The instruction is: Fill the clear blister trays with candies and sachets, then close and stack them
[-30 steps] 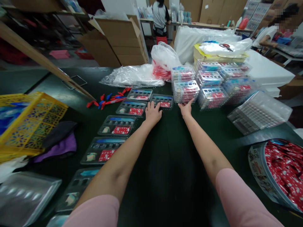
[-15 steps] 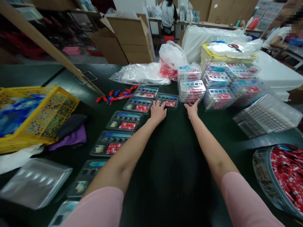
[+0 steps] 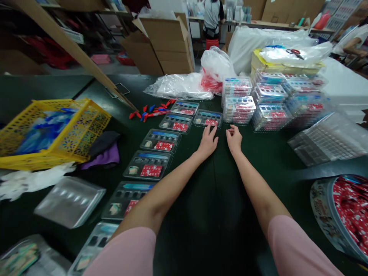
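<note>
Lying flat, clear tray (image 3: 202,125), white-speckled red packet (image 3: 211,122) inside

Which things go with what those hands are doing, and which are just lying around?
Seem part of the work:
- the filled tray at the left hand
- the stacked trays near the right hand
- the red patterned packets, like those in the trays

Probably just lying around:
- the scissors
- the purple cloth

A clear compartmented plastic tray (image 3: 205,117) holding a red patterned packet (image 3: 211,122) lies flat just ahead of the left hand (image 3: 207,145), and a stack of filled trays (image 3: 238,109) stands just beyond the right hand (image 3: 234,141).
</note>
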`<state>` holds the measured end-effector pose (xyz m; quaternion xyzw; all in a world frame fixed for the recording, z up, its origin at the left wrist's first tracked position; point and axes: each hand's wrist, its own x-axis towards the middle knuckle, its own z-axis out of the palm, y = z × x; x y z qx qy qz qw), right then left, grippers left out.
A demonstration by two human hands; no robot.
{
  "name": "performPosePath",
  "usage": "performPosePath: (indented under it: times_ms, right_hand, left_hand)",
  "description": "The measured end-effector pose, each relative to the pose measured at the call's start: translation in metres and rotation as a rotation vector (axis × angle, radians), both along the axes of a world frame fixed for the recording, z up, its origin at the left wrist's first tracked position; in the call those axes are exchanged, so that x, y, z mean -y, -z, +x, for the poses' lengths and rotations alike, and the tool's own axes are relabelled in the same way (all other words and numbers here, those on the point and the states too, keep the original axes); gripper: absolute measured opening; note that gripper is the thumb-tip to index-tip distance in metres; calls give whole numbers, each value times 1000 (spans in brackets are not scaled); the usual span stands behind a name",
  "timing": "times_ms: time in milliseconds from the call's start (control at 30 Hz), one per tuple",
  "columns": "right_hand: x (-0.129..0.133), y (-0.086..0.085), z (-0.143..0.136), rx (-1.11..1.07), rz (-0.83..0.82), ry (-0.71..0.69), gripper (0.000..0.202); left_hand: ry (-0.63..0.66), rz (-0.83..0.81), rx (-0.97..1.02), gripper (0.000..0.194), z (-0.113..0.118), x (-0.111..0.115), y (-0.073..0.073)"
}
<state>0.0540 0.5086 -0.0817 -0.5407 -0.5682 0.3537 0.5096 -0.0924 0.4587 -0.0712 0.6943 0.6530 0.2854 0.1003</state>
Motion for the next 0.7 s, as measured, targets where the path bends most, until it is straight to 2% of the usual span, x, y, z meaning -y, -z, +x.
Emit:
performPosePath:
  times_ms: [167, 267, 367, 500, 600, 700]
  right_hand:
    - [-2, -2, 1, 20, -2, -45, 29]
    - [-2, 0, 3, 56, -2, -66, 28]
    - [-3, 2, 5, 34, 21, -66, 27]
    - [-7, 6, 5, -8, 35, -57, 26]
    - [-8, 12, 6, -26, 50, -49, 23]
    - [-4, 16, 10, -122, 24, -29, 23]
  left_hand:
    - [-56, 33, 109, 50, 8, 11, 7]
    - [-114, 90, 150, 47, 3, 10, 2]
    - [-106, 145, 134, 46, -6, -1, -7]
    - [-90, 238, 94, 48, -29, -40, -24]
    - [-15, 290, 76, 51, -49, -85, -33]
    - [83, 276, 53, 50, -69, -137, -33]
